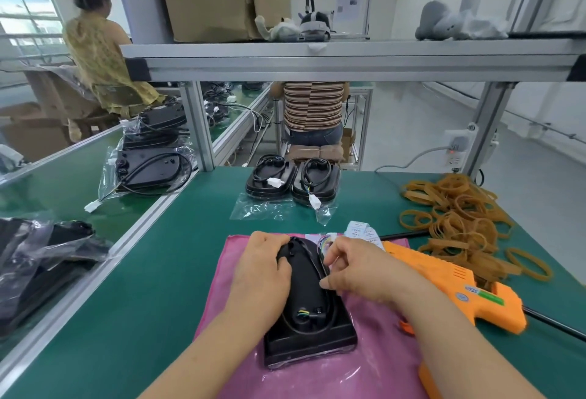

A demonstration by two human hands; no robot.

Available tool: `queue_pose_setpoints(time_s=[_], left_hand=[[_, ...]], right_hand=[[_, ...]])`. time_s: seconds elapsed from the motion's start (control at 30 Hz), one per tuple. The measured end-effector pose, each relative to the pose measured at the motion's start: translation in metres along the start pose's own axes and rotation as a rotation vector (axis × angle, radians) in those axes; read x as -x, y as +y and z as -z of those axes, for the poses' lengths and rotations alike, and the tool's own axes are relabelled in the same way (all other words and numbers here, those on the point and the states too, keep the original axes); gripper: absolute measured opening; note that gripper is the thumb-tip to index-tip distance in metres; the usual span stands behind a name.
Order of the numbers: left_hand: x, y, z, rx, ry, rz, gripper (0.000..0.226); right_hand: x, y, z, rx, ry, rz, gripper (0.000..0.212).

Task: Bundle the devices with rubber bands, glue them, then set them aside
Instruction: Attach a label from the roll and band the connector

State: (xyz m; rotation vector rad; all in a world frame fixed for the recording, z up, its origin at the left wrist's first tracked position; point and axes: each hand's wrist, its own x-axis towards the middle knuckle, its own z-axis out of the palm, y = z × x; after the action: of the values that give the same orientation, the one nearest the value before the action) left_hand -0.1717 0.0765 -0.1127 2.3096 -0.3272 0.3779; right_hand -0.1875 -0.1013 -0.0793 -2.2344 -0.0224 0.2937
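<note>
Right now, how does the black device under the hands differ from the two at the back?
The near device lies on the pink cloth, held by the left hand while the right hand pinches its cable; the back pair sits untouched on a clear bag. The back pair's cables lie coiled on top; the near device's cable runs round its edge. All are black, alike in shape.

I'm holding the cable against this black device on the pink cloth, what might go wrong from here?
The cable looks only loosely coiled; if your right hand releases it before it is bound, it may spring off the black device. The orange glue gun lies close beside your right forearm; if hot, a stray elbow might meet it.
</note>
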Motion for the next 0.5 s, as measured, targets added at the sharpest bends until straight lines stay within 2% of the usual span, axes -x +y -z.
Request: queue_pose_setpoints(time_s=[0.27,0.33,0.43,0.5], left_hand=[[-0.006,-0.012,0.0,-0.083,0.056,0.004,0.04],[-0.006,-0.013,-0.002,-0.088,0.034,-0.007,0.04],[-0.006,-0.014,-0.004,-0.095,0.019,-0.003,0.039],[-0.007,-0.014,-0.005,-0.082,0.017,0.011,0.039]], right_hand=[[-0.007,0.009,-0.017,-0.137,0.131,0.04,0.023],[-0.004,0.011,-0.013,-0.116,0.072,0.068,0.022],[0.003,0.014,0.002,-0.099,-0.149,0.08,0.04],[0.005,0.013,0.007,-0.065,-0.205,0.083,0.045]])
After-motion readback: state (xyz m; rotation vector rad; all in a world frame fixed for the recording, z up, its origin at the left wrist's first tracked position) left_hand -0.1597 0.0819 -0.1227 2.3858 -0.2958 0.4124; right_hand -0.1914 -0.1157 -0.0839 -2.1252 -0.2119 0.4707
